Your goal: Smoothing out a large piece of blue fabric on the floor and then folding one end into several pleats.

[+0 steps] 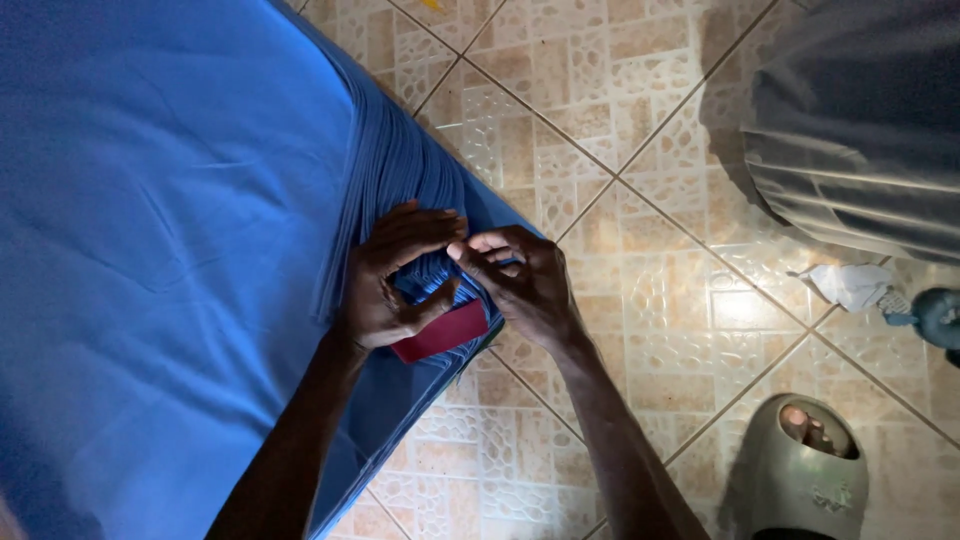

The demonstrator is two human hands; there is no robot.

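Covering a raised surface, blue cloth point(150, 250) hangs over patterned tan floor tiles point(640, 300).

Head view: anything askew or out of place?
Crumpled white paper scrap lies loose on the beige tiled floor at right. Otherwise, left hand and right hand pinch neat pleats in blue cloth over a dark red flat piece.

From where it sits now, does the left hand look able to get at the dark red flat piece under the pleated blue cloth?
Probably yes. The left hand rests right over the dark red piece, its thumb lying along the piece's upper edge. Only the pleated blue cloth covers part of it; the right hand pinches pleats beside it.
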